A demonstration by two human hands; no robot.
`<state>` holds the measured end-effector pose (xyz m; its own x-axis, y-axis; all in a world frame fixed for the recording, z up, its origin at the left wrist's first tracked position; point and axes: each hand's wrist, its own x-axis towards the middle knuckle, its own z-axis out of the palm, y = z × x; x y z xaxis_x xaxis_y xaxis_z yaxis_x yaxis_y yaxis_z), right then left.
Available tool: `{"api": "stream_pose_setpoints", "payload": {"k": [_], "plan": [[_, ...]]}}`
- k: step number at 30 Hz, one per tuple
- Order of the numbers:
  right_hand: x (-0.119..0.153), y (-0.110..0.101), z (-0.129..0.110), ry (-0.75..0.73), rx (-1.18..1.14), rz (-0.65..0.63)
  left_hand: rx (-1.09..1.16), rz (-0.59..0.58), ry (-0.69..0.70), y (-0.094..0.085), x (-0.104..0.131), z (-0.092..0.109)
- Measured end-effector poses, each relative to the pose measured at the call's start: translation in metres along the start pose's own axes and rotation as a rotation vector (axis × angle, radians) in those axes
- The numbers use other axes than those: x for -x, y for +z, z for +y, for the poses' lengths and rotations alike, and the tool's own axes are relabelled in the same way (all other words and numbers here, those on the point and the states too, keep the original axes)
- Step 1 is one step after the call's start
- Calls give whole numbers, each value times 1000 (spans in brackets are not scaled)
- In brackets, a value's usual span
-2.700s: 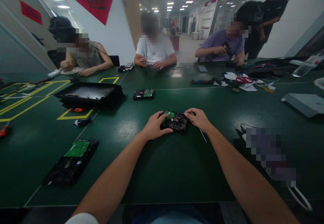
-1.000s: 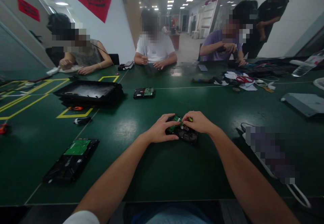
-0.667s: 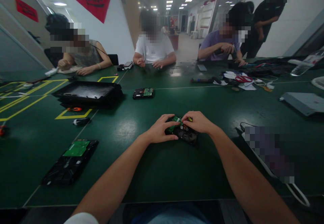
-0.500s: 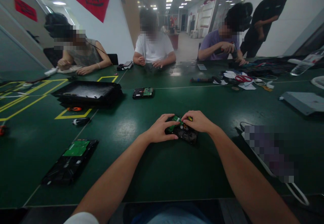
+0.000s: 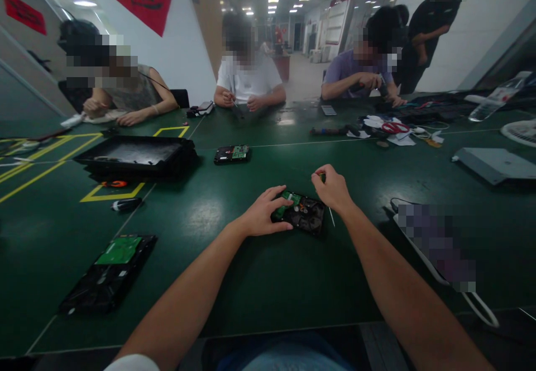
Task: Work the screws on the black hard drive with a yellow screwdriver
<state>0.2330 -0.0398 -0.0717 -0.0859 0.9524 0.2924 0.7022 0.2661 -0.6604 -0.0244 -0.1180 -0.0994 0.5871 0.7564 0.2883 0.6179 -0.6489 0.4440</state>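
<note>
A black hard drive (image 5: 305, 217) with a green circuit board lies on the green table (image 5: 268, 281) in front of me. My left hand (image 5: 263, 214) grips its left end, fingers spread over the board. My right hand (image 5: 333, 188) is raised just above the drive's right end, shut on a thin screwdriver (image 5: 330, 214) whose metal shaft points down beside the drive.
Another drive with a green board (image 5: 109, 270) lies at the near left, a third (image 5: 232, 153) farther back. A black tray stack (image 5: 136, 157) stands left of centre. Several people sit or stand at the table's far side. Cables, scissors and a grey box (image 5: 494, 164) lie at the right.
My right hand has lifted off the drive and back a little with the screwdriver. The left hand stays on the drive. The camera has shifted slightly.
</note>
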Motion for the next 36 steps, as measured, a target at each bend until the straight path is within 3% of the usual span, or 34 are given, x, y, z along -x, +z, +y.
{"api": "stream_pose_setpoints", "payload": {"k": [3, 9, 14, 25, 36], "plan": [[-2, 3, 5, -35, -27, 17, 16, -16, -5, 2, -2, 1], [-5, 10, 14, -298, 13, 79, 52, -35, -8, -1, -2, 1], [-2, 3, 7, -428, -5, 239, 47, -38, -4, -4, 0, 3], [0, -3, 2, -536, -80, 478, -49, 36, -51, -5, 3, -3], [0, 3, 7, -511, 2, 432, -149, 141, -214, 0, 6, -21]]}}
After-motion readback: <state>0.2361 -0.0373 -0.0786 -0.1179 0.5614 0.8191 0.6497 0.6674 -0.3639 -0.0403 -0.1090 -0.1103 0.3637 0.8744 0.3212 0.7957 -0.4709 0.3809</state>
